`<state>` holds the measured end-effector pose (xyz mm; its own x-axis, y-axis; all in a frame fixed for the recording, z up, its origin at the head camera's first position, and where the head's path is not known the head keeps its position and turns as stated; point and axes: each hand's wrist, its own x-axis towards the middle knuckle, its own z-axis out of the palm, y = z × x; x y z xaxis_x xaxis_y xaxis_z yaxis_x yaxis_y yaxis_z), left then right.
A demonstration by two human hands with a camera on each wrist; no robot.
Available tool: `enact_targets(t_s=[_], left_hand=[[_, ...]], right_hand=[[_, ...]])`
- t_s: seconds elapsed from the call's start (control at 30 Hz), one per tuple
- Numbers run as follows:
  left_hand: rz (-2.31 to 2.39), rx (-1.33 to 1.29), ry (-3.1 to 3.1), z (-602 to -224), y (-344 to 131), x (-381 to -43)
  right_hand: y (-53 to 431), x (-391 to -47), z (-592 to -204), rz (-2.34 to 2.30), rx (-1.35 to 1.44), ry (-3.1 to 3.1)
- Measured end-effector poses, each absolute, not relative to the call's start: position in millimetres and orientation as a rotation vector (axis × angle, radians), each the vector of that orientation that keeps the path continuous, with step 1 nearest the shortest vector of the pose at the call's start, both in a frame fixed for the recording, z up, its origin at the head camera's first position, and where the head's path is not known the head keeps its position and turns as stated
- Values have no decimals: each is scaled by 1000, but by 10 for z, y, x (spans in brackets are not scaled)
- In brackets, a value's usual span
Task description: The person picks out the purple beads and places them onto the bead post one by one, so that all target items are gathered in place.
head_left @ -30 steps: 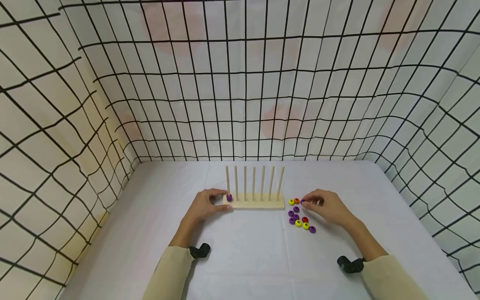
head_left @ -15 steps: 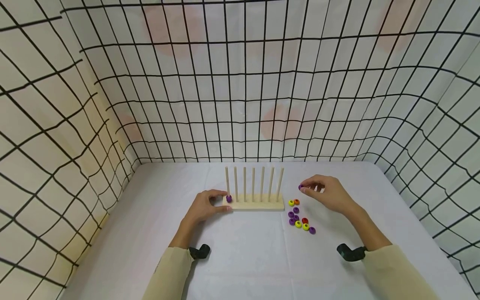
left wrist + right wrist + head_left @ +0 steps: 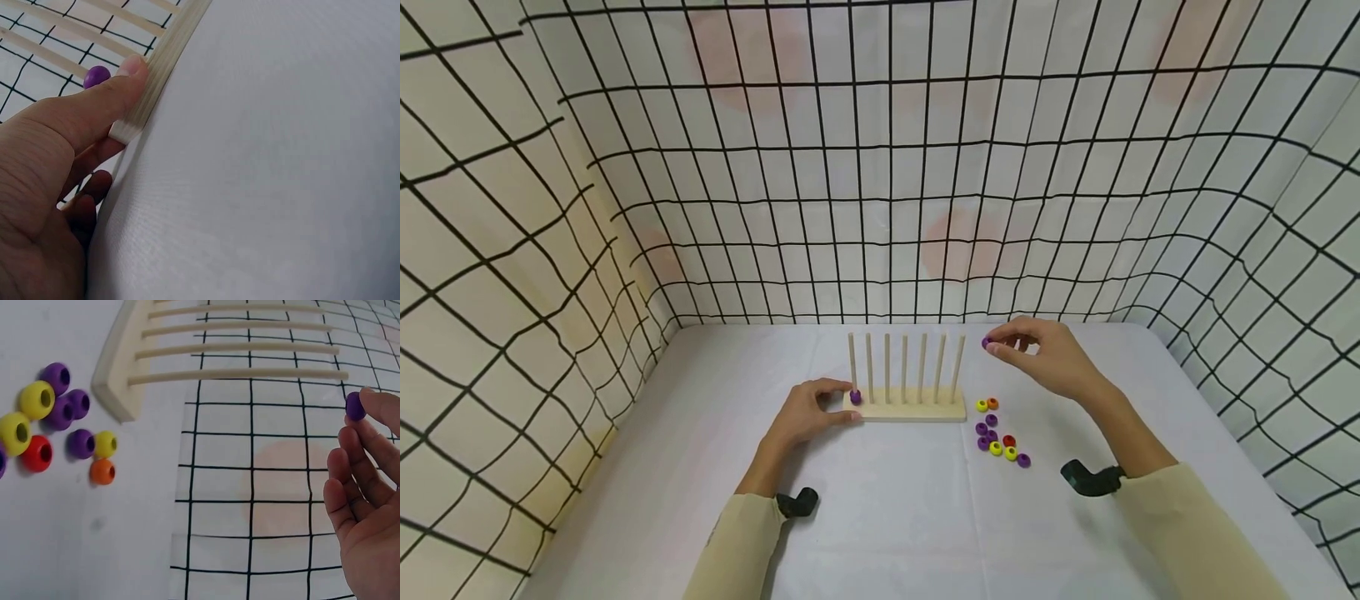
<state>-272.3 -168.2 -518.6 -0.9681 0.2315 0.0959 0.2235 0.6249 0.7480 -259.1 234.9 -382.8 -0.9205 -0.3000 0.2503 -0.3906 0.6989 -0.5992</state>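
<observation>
Head view: a small round purple bead (image 3: 987,342), pinched by the right hand (image 3: 1048,358), hangs at two o'clock from the pale wooden peg rack (image 3: 910,411); the left hand (image 3: 808,412) grips its nine-o'clock end. Carrying seems in hand — next probably calls for aligning bead over peg.

1 purple bead (image 3: 987,342) in right hand (image 3: 1051,357)
</observation>
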Motion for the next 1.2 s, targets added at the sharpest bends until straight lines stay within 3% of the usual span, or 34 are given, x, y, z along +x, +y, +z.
enact_targets(t_s=[1.2], left_hand=[[1284,363,2830,-5172,-1688,-2726]], right_hand=[[1035,-2850,-3513,1167,943,-2646]])
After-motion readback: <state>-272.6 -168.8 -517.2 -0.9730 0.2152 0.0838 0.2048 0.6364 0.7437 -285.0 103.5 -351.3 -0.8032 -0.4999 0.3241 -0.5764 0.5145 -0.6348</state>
